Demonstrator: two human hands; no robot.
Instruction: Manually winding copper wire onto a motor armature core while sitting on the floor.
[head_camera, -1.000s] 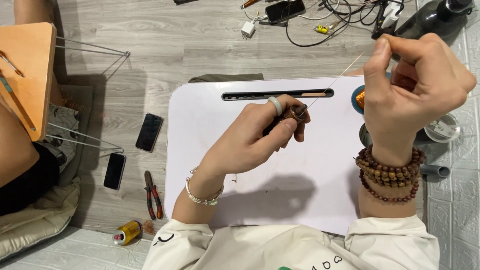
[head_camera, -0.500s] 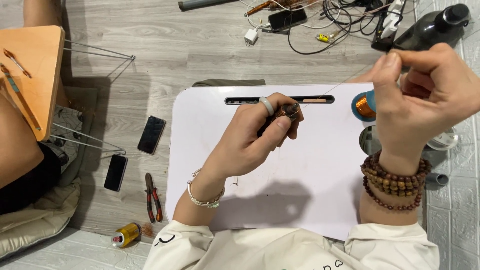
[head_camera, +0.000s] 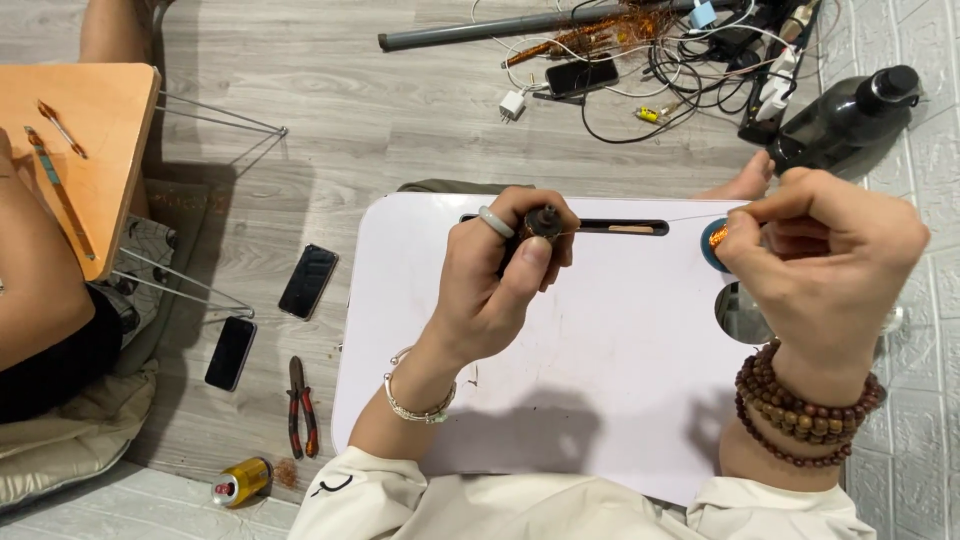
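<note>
While your left hand (head_camera: 500, 290) curls shut around a small dark round part (head_camera: 544, 221), thumb pressed just under it, it sits over the far edge of the white lap table (head_camera: 600, 400), beside the slot. From that part a fine wire (head_camera: 640, 222) runs taut to your right hand (head_camera: 820, 265), whose fingertips pinch it above a blue spool (head_camera: 712, 246). Left of the table on the floor: red-handled pliers (head_camera: 301, 410), two phones (head_camera: 308, 281).
</note>
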